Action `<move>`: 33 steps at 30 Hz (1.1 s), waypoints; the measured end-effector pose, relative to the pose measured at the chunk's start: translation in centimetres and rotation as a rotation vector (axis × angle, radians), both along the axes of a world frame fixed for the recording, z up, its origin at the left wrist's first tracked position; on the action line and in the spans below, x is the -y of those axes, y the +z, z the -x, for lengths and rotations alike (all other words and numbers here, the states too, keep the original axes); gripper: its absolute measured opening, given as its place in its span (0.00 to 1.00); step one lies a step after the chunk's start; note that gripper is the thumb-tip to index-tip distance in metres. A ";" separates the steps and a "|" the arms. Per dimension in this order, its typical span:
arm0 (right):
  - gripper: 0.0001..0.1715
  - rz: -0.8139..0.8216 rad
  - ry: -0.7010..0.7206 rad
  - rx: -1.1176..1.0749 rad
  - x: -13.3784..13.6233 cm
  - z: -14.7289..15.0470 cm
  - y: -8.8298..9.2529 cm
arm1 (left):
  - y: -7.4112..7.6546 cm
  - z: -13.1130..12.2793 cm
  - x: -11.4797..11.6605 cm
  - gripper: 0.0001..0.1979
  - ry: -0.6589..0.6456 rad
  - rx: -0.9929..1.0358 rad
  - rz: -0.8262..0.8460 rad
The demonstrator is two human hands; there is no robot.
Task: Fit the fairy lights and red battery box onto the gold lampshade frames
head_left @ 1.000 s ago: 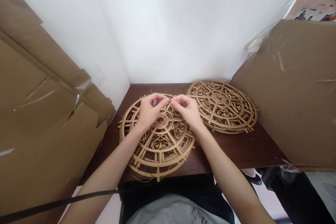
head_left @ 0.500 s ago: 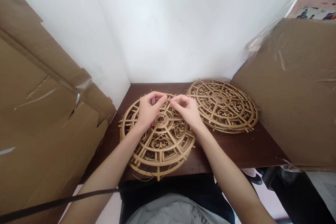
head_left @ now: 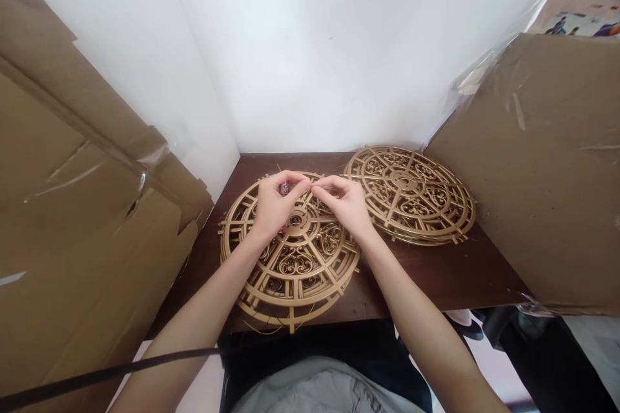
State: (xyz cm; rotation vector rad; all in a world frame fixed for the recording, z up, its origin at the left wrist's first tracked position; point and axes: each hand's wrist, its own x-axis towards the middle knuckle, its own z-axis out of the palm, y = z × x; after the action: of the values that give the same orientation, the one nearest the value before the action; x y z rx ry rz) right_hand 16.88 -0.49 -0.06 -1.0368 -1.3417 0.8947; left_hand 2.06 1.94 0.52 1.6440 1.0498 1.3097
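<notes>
A round gold openwork disc (head_left: 295, 271) lies on a stack of similar discs on the dark brown table (head_left: 436, 274) in front of me. My left hand (head_left: 274, 206) is curled over its far part and closed round a small red object (head_left: 285, 188). My right hand (head_left: 345, 205) is beside it, thumb and fingers pinched on a thin gold wire (head_left: 317, 191) just right of the left fingertips. The two hands almost touch above the disc's far rim. A second gold disc (head_left: 411, 195) lies flat to the right.
Tall cardboard sheets (head_left: 72, 206) lean on the left, and a large cardboard box (head_left: 542, 174) wrapped in clear film stands on the right. White walls close the corner behind. A black strap (head_left: 97, 377) crosses the lower left.
Both hands stay in nearly the same spot over the disc. The fingertips have shifted only slightly, with the right pinch drawn a little closer to the left hand.
</notes>
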 end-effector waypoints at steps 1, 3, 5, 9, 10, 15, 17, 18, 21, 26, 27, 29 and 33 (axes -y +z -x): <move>0.14 -0.008 -0.007 0.015 0.0 0.0 0.0 | 0.0 0.0 0.0 0.08 -0.001 -0.002 -0.002; 0.14 -0.016 -0.018 0.036 0.0 -0.1 0.0 | 0.0 0.0 0.0 0.08 -0.003 0.004 -0.002; 0.14 -0.013 -0.020 0.037 0.0 -0.2 -0.1 | 0.0 0.1 0.0 0.08 -0.005 0.009 0.002; 0.14 -0.002 -0.014 0.013 -0.1 -0.2 -0.2 | 0.2 0.1 0.0 0.10 -0.027 -0.001 0.013; 0.14 0.000 -0.014 0.008 -0.1 -0.2 -0.2 | 0.2 0.1 0.1 0.10 -0.031 -0.001 0.012; 0.14 0.028 0.001 -0.031 -0.2 -0.1 -0.3 | 0.2 0.1 0.1 0.09 -0.046 0.032 0.004; 0.13 0.041 0.005 -0.064 -0.2 -0.1 -0.3 | 0.2 0.0 0.2 0.09 -0.058 0.039 0.002; 0.13 0.047 0.009 -0.081 -0.2 -0.1 -0.3 | 0.3 0.0 0.2 0.09 -0.067 0.039 0.002; 0.11 0.061 0.021 -0.122 -0.1 -0.2 -0.2 | 0.4 0.0 0.3 0.10 -0.093 0.040 0.006; 0.11 0.100 0.009 -0.158 0.0 -0.1 0.0 | 0.4 0.0 0.4 0.11 -0.114 0.074 0.040; 0.10 0.104 0.004 -0.167 0.0 -0.1 0.0 | 0.4 -0.1 0.4 0.12 -0.115 0.076 0.044; 0.10 0.104 -0.005 -0.177 0.0 -0.1 0.1 | 0.4 -0.1 0.4 0.12 -0.119 0.072 0.048; 0.10 0.103 -0.006 -0.179 0.0 -0.1 0.0 | 0.5 -0.2 0.5 0.13 -0.124 0.088 0.078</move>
State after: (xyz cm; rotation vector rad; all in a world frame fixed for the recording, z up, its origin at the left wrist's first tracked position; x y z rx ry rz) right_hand 17.03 -0.44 -0.03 -1.0137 -1.1530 1.0366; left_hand 2.23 1.45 1.02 1.5544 0.9200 1.2330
